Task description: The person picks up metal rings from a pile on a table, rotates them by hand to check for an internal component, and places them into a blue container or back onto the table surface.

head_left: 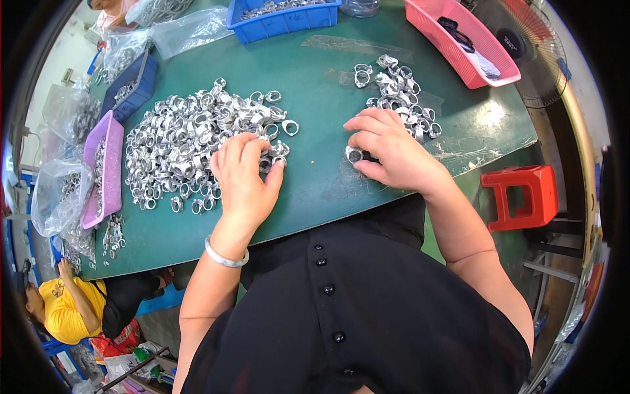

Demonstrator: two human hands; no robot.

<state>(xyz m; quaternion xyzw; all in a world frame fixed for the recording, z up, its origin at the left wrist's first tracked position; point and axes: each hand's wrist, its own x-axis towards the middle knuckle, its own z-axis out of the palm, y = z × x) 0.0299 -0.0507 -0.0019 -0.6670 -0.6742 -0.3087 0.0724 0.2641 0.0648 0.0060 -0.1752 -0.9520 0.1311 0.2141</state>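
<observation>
A large heap of silvery ring-shaped metal parts [177,144] covers the left middle of the table. My left hand [244,180] is at the heap's right edge, its fingers curled and closed on a metal ring [280,152] by the thumb tip. To the right, my right hand [397,154] rests just below a smaller heap of the same rings [400,88]. Between its thumb and bent fingers sits a metal ring [354,155]. The palm side of both hands is hidden. A pale bangle [226,256] circles my left wrist.
Blue bins [282,27] and a purple basket [108,171] of parts stand along the far and left sides of the green table [308,85]. A pink basket [466,52], a fan [525,46] and a red stool [522,197] are rightward. A person in yellow [69,308] sits lower left.
</observation>
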